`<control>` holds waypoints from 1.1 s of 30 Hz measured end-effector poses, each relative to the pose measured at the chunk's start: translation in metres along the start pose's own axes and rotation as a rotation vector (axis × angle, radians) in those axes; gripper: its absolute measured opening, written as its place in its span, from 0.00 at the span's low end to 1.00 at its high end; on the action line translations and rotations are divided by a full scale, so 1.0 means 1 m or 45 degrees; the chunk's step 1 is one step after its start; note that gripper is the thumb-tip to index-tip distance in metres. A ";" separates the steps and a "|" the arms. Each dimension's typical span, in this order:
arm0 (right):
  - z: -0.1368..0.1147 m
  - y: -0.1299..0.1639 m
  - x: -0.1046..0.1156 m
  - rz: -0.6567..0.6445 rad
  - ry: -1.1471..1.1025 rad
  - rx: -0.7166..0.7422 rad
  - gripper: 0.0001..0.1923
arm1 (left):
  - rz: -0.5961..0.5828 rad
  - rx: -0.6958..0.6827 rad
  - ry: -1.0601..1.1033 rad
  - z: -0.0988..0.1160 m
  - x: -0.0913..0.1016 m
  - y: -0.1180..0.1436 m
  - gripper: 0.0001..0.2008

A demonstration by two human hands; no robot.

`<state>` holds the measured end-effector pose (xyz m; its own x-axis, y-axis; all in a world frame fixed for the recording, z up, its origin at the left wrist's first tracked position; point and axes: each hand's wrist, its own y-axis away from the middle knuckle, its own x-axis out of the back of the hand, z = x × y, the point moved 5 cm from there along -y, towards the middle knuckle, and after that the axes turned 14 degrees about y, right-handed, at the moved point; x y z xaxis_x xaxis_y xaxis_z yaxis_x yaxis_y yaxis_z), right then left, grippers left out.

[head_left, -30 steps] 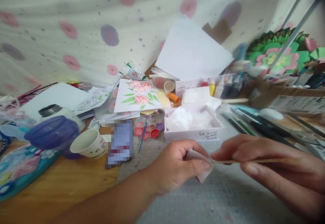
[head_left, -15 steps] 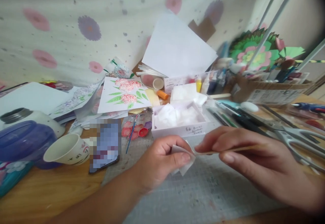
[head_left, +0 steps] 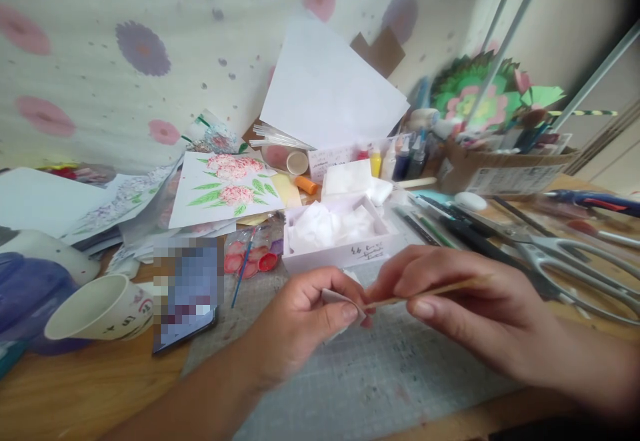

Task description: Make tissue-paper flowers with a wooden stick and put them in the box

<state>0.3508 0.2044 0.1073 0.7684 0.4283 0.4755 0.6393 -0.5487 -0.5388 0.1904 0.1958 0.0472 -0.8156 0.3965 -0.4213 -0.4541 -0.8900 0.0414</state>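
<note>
With the small white paper (head_left: 334, 296) as the clock's centre, a paper cup (head_left: 100, 307) is sitting at nine o'clock, and a phone (head_left: 187, 294) is lying just beside it, closer in. A sheet painted with pink flowers (head_left: 230, 191) is resting at ten o'clock. The left hand (head_left: 310, 314) is pinching the paper between thumb and fingers, above the grey mat (head_left: 350, 387). At twelve o'clock, a white box (head_left: 335, 257) is holding crumpled white material (head_left: 317, 224). A thin stick (head_left: 433, 291) is running from the paper's edge toward three o'clock; whether it is touching the paper, I cannot tell. The right hand (head_left: 475, 327) is grasping the stick. Grey-handled scissors (head_left: 545, 277) are lying beyond, at three o'clock.
</note>
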 end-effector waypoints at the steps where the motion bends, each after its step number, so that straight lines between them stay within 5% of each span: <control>1: 0.000 0.000 0.000 -0.004 -0.007 0.009 0.08 | 0.002 0.004 -0.009 0.000 0.000 0.000 0.05; 33: 0.001 0.002 -0.002 -0.059 -0.026 0.014 0.10 | 0.022 0.190 -0.035 -0.005 0.001 0.002 0.08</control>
<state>0.3500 0.2028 0.1048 0.7385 0.4673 0.4860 0.6742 -0.5202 -0.5243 0.1905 0.1934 0.0427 -0.8325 0.3892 -0.3942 -0.4863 -0.8543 0.1836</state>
